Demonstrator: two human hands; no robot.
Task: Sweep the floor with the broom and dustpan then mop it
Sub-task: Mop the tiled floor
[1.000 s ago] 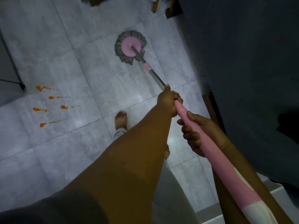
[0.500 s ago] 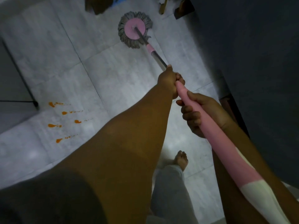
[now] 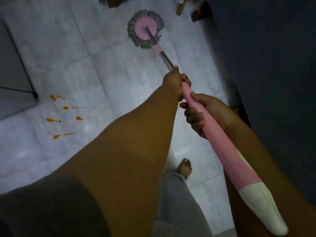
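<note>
A round mop head (image 3: 145,29), pink disc ringed with grey strands, lies flat on the grey tiled floor (image 3: 119,74) far ahead of me. Its steel shaft runs back into a pink handle (image 3: 220,139) with a white end. My left hand (image 3: 174,81) grips the handle's upper end where steel meets pink. Just below it, my right hand (image 3: 203,113) wraps the pink part. Several orange splashes (image 3: 65,115) mark the tiles to the left, well apart from the mop head.
A dark wall or furniture face (image 3: 265,65) fills the right side. A thin black stand leg (image 3: 25,79) ends at the left near the stains. Dark objects (image 3: 201,11) sit at the far edge. My bare foot (image 3: 184,168) stands below the hands.
The mop head was pushed further away, then drawn slightly back toward me. My foot stepped from left of my arm to below the hands. Both hands kept their grip.
</note>
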